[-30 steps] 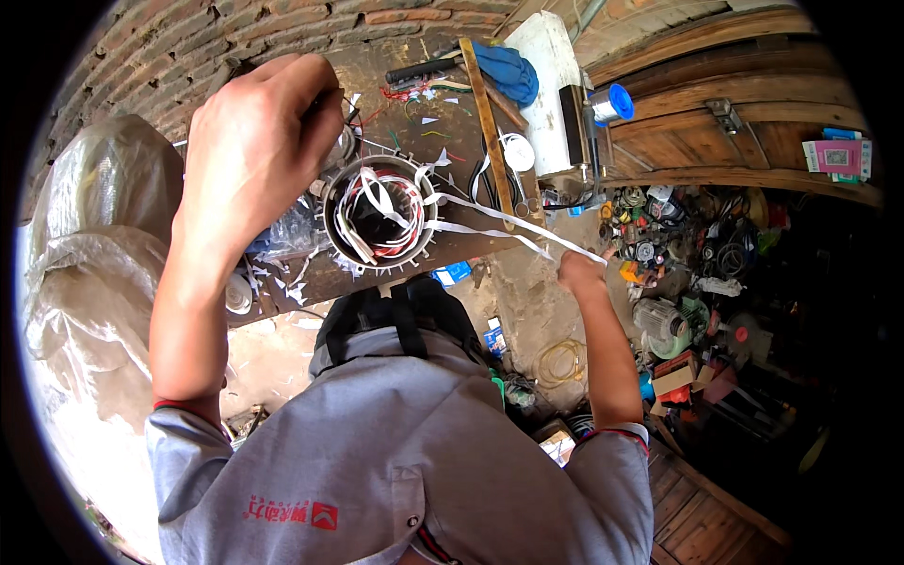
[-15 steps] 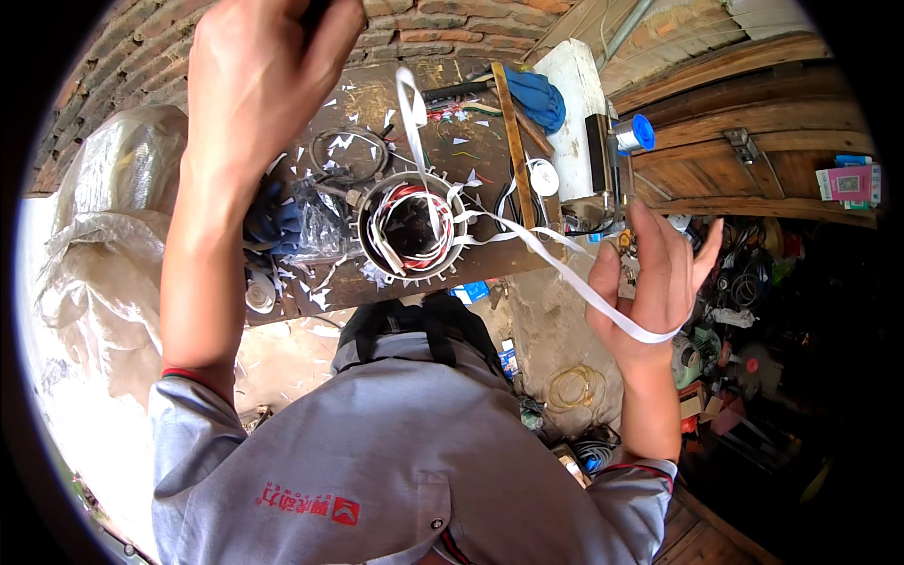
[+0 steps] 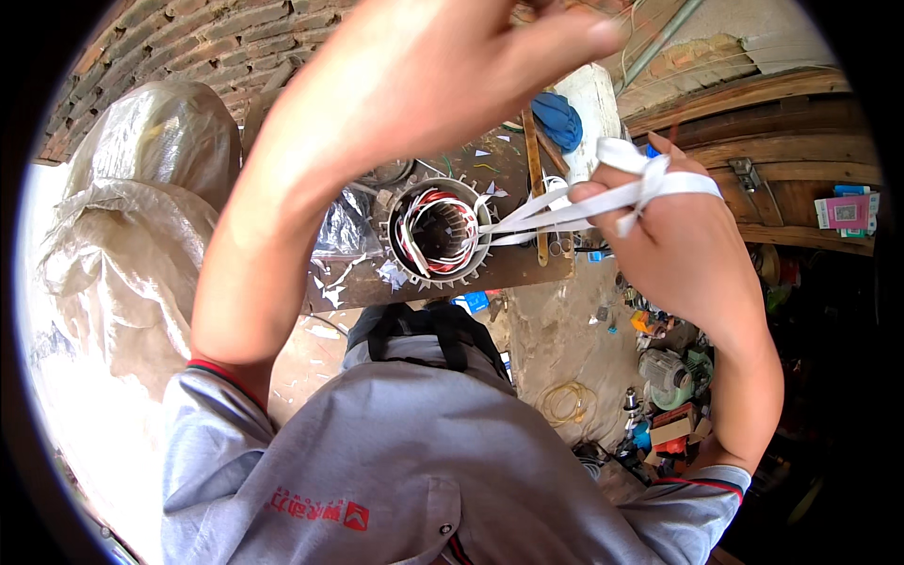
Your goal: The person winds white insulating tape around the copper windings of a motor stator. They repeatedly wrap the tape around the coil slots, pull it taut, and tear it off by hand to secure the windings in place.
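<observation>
My left hand is raised high across the top of the view, thumb extended near thin reddish threads; its fingers are mostly cut off or hidden. White flat tape stretches from a round metal motor stator to my right hand, looped around its curled fingers and thumb. The stator lies on the worn brown bench, with red and white leads coiled inside it. White scraps and a crumpled plastic bag lie left of it.
A wooden stick, blue cloth and white board are at the bench's back. Brick wall is behind, plastic-covered bulk left, wooden planks right. An electric motor, hose coil and clutter lie on the floor.
My left hand has moved up and rightward over the bench. My right hand has risen from beside the bench edge, its fingers curling into the tape, which is now bunched there.
</observation>
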Motion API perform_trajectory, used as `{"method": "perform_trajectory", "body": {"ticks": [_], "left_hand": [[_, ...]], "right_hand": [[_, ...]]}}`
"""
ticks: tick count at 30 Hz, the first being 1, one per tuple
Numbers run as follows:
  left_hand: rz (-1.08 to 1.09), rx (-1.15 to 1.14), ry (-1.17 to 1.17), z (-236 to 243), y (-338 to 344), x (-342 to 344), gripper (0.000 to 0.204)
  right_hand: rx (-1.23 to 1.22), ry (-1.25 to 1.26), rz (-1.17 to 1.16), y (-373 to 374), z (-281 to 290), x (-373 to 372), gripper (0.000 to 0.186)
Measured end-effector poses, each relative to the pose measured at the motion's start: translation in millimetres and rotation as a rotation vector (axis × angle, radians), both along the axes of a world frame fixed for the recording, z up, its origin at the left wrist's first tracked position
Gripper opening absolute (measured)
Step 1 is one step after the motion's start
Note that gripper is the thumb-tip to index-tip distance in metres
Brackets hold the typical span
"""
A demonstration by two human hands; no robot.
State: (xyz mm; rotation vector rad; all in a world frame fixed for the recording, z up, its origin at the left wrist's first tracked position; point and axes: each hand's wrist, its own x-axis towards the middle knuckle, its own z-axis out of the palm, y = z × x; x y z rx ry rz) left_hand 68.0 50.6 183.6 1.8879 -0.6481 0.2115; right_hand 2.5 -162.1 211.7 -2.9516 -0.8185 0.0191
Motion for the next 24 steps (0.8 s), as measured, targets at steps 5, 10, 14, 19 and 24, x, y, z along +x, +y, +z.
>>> {"method": "perform_trajectory", "body": {"ticks": [5, 10, 14, 19, 24], "left_hand": [[-0.378, 0.463, 0.421, -126.2, 0.5, -44.4, 0.043], [0.034, 0.606, 0.182, -167.8, -28.5, -71.4, 0.022], [0.153, 0.665, 0.215, -161.3, -11.8, -66.6, 0.016], [0.222, 0.743, 0.130, -156.5, 11.2, -50.7, 0.013], [0.090, 0.759, 0.084, -159.3, -0.3, -59.9, 0.013]], "right_hand": [[0.380, 0.301, -0.338, 5.2, 3.6, -14.5, 0.022], [0.457, 0.517, -0.320, 5.2, 13.7, -24.6, 0.030], [0.706, 0.865, -0.493, -22.6, 9.5, -44.9, 0.028], [1.103, 0.781, -0.325, -93.3, 10.4, -96.7, 0.043], [1.622, 0.182, -0.374, -185.0, 53.9, -208.7, 0.036]]}}
